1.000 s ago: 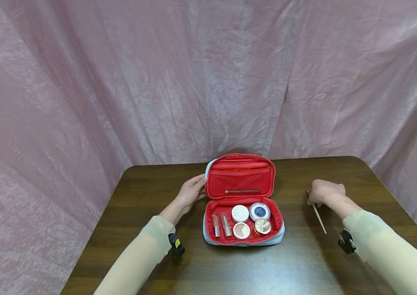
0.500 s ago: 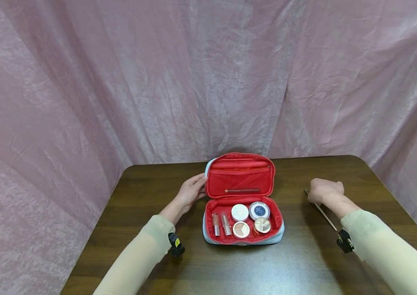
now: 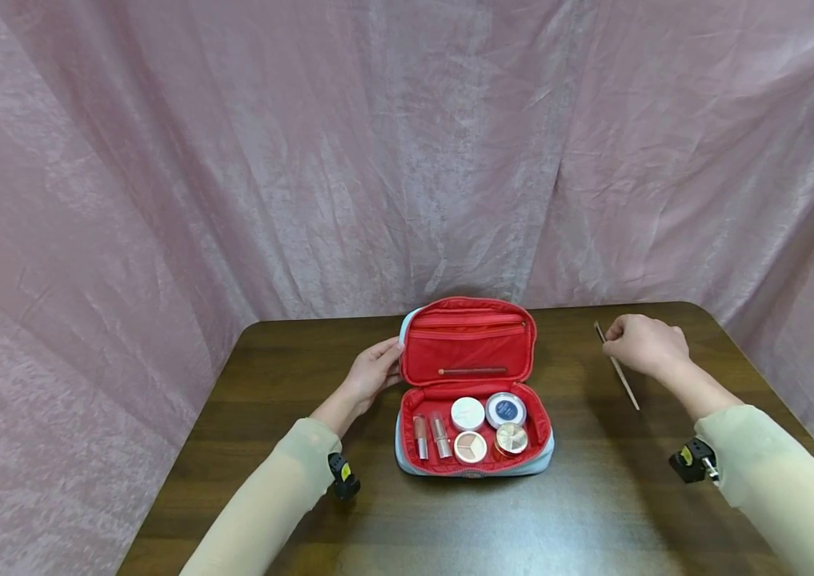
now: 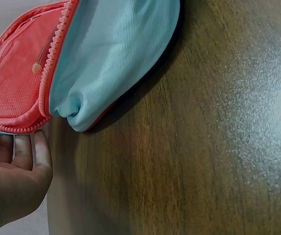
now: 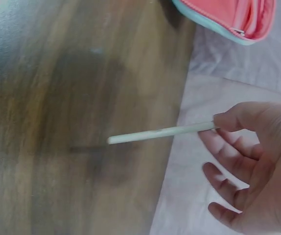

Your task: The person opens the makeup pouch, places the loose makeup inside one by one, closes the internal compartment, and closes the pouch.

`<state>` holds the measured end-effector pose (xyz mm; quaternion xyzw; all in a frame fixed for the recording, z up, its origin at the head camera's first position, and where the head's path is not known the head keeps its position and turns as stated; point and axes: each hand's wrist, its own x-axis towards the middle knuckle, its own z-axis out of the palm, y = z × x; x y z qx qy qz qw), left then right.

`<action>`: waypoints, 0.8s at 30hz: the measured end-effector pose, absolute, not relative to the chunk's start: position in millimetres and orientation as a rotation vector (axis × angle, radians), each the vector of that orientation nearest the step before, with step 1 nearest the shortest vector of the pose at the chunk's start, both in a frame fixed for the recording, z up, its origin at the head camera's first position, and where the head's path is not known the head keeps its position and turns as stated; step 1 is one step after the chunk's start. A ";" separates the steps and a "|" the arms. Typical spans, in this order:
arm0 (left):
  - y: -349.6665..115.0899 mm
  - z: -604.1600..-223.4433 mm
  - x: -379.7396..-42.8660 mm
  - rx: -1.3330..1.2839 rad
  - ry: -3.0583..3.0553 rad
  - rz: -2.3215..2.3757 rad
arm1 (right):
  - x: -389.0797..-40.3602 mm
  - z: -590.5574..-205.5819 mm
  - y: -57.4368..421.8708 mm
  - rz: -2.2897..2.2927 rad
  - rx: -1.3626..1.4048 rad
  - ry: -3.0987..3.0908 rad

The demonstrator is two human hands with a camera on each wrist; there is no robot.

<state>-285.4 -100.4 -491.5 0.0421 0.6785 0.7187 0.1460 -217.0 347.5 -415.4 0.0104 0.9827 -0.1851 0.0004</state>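
A light-blue cosmetic bag (image 3: 475,472) with red lining lies unzipped on the table, its lid raised at the back. My left hand (image 3: 369,376) grips the lid's left edge; in the left wrist view the fingers (image 4: 23,152) reach behind the zipper rim. My right hand (image 3: 647,346), over the table's right side, pinches a thin makeup brush (image 3: 623,384) with a pale handle. In the right wrist view the brush (image 5: 155,133) sits between thumb and index finger, above the table, the other fingers loosely bent. Its other end is hidden there by the hand.
Inside the bag are two lip tubes (image 3: 441,436), a white round jar (image 3: 467,414), a blue-labelled compact (image 3: 506,410), a three-colour palette (image 3: 470,448) and a gold-lidded jar (image 3: 511,439). Another brush (image 3: 473,371) lies in the lid. A pink curtain (image 3: 407,160) hangs behind the table (image 3: 291,352).
My right hand has lifted the makeup brush off the table, moving up and slightly away in the head view. My left hand stays on the lid; the bag keeps its place.
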 end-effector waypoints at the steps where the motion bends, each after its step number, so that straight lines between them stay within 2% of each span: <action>1: -100.5 -491.4 -285.4 0.120 1.953 2.070 | -217.3 -414.1 347.4 -0.593 0.028 3.111; 24: -100.7 -493.1 -285.9 0.135 1.962 2.066 | -232.8 -375.3 297.4 -1.076 -0.042 3.349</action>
